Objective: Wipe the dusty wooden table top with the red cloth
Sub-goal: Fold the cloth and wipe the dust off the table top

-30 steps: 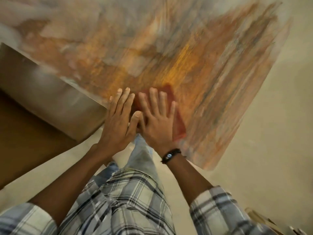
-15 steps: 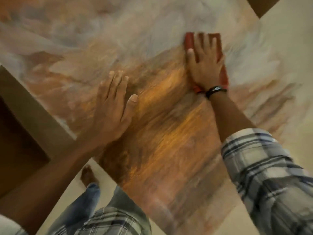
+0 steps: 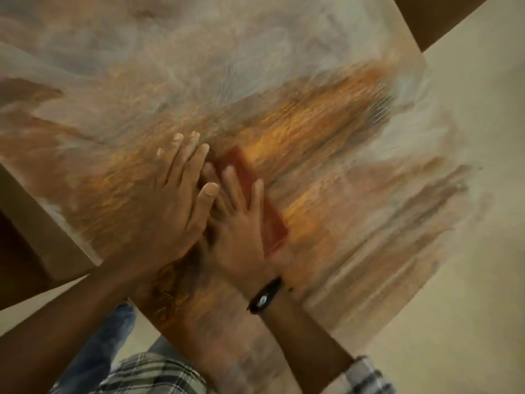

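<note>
Plaid fabric is seen nearest the camera: a plaid shirt [image 3: 147,373] at the bottom edge, with blue jeans [image 3: 105,342] below the left forearm. A black wristband [image 3: 265,295] is worn on the right wrist. Just beyond it the right hand [image 3: 238,231] is laid flat, fingers straight and spread, pressing the red cloth [image 3: 274,228] onto the wooden bench [image 3: 326,132]; nothing is gripped. The cloth is mostly covered by that hand and shows along its right side and past its fingertips. The left hand [image 3: 176,200] is laid flat on the bare wood just to the left, fingers straight and released, its thumb lying against the right hand's fingers. Much of the frame is blurred. Beyond both hands a streak of orange-brown wood is seen, and farther off a grey film of dust [image 3: 199,52] is spread over the bench. A pale floor [image 3: 477,194] is seen to the right.
</note>
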The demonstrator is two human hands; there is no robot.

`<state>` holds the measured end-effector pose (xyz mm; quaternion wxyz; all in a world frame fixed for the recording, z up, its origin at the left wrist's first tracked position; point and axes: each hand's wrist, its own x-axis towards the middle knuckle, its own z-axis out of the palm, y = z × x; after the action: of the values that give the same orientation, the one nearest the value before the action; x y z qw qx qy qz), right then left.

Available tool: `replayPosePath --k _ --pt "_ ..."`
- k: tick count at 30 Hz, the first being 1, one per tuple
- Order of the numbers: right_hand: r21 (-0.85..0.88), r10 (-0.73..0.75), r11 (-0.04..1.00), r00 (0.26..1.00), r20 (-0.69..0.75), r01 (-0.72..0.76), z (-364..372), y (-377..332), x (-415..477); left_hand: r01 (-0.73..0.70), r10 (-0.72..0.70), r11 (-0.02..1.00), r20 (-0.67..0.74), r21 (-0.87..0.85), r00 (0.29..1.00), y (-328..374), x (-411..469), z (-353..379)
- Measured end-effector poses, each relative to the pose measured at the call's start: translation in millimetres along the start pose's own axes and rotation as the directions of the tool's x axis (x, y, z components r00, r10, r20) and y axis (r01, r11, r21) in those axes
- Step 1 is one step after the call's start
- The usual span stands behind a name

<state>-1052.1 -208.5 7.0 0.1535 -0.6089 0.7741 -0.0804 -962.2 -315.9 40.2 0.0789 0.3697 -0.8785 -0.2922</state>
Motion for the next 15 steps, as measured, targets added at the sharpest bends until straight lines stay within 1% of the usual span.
replayPosePath --k 1,2,3,4,5,6,8,10,12,13,14,15 --pt "0.04 -0.045 0.998 0.998 0.05 0.043 4 -13 -25 -0.012 0.012 1.0 0.001 -0.006 1.0 4 -2 1" --pt "0.056 -0.036 0.998 0.999 0.041 0.033 3 -2 -37 -0.018 0.018 1.0 0.012 -0.025 1.0 6 -3 3" --pt "0.047 0.022 0.999 1.0 -0.009 -0.022 -3 25 -39 -0.023 0.024 0.999 0.032 -0.049 0.999 9 -4 7" --pt "0.013 0.119 0.993 0.991 -0.063 -0.118 -12 60 -36 -0.029 0.033 0.997 0.061 -0.069 0.998 11 -5 11" --pt "-0.029 0.232 0.971 0.966 -0.117 -0.237 -24 102 -31 -0.04 0.047 0.996 0.093 -0.077 0.995 13 -6 18" --pt "-0.052 0.355 0.928 0.919 -0.169 -0.368 -39 151 -26 -0.055 0.064 0.996 0.122 -0.076 0.99 15 -6 24" --pt "0.006 0.587 0.8 0.78 -0.218 -0.6 -79 250 -16 -0.082 0.09 0.995 0.168 -0.056 0.982 22 -5 34" --pt "0.102 0.756 0.648 0.62 -0.208 -0.755 -115 325 -2 -0.101 0.1 0.995 0.211 -0.003 0.972 32 -5 40" --pt "0.146 0.859 0.505 0.477 -0.187 -0.851 -130 356 15 -0.119 0.101 0.991 0.237 0.062 0.966 42 -7 44" --pt "0.149 0.88 0.467 0.44 -0.18 -0.872 -130 357 21 -0.121 0.097 0.989 0.246 0.084 0.964 45 -9 45" --pt "0.149 0.884 0.459 0.432 -0.178 -0.876 -127 352 26 -0.121 0.093 0.988 0.25 0.098 0.964 47 -11 46" --pt "0.144 0.873 0.479 0.453 -0.183 -0.866 -122 343 28 -0.124 0.094 0.986 0.249 0.108 0.964 49 -14 48"
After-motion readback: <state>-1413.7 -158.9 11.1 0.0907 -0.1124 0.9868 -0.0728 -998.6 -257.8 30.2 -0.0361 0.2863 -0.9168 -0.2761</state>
